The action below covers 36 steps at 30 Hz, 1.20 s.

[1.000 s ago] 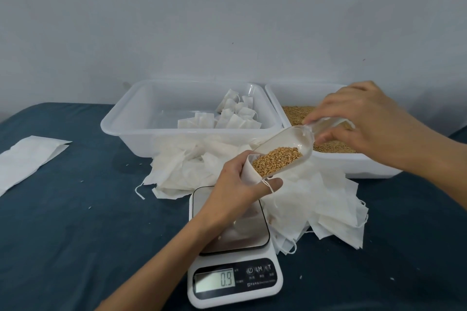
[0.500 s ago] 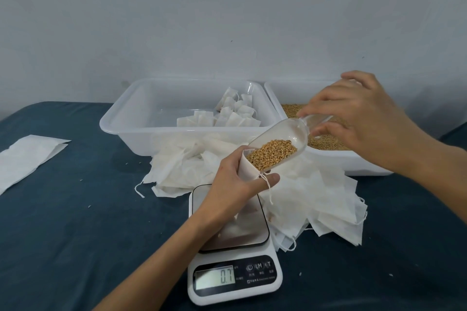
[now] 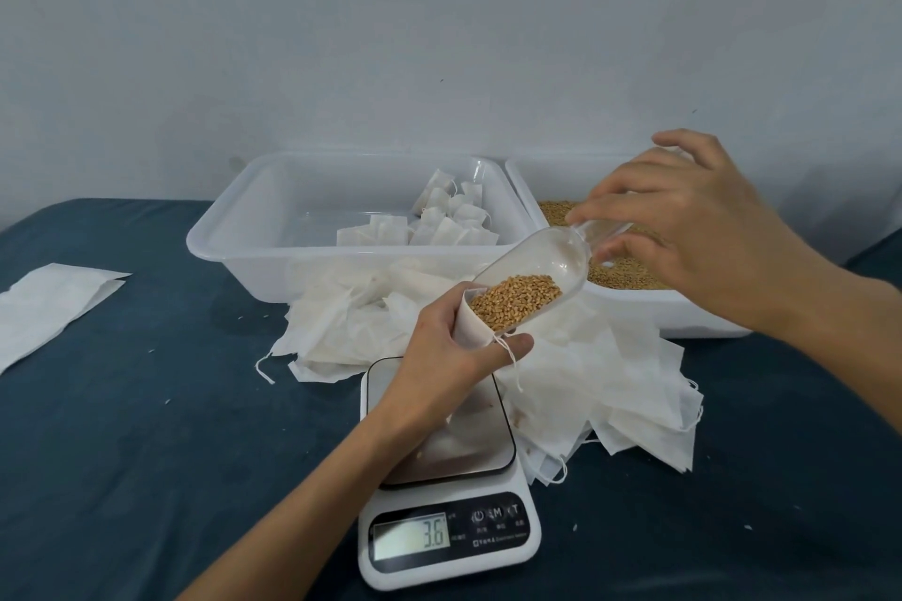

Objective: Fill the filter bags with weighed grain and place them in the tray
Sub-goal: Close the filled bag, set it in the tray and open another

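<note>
1. My left hand (image 3: 454, 351) grips an open filter bag (image 3: 471, 322) above the scale (image 3: 446, 493) — the bag's lower part is hidden.
2. My right hand (image 3: 683, 229) pinches a clear scoop (image 3: 537, 268) of grain (image 3: 517, 298) at the bag's mouth.
3. Display — 3.6.

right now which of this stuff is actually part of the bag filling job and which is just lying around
In use:
- filter bag, held open by the left hand
- clear scoop of grain, held by the right hand
- scale
- grain tub
- tray with filled bags
- empty bag pile

Lying about:
- flat white packet at far left
</note>
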Motion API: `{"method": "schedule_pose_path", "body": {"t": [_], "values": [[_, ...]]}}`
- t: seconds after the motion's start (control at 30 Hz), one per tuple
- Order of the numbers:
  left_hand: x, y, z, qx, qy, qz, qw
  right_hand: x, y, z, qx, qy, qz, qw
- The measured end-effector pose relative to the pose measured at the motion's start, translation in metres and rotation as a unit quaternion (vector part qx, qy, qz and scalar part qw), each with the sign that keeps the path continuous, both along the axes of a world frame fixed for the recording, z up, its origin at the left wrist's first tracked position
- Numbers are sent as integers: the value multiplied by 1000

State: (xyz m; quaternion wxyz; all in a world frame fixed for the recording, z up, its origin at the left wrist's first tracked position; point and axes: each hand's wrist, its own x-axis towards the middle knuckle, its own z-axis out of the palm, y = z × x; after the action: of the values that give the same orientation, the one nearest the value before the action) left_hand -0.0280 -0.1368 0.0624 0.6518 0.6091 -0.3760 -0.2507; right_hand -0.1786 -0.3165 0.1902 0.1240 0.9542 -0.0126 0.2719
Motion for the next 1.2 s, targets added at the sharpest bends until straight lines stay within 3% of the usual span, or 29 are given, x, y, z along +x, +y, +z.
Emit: {"method": "schedule_pose_path", "body": {"t": [0.4, 1.2], "values": [[1, 1, 1, -14, 2, -9, 1000, 0, 2, 1, -45, -22, 15, 999], [1, 1, 0, -25, 36, -28, 999, 0, -2, 2, -12, -19, 3, 1000]]}}
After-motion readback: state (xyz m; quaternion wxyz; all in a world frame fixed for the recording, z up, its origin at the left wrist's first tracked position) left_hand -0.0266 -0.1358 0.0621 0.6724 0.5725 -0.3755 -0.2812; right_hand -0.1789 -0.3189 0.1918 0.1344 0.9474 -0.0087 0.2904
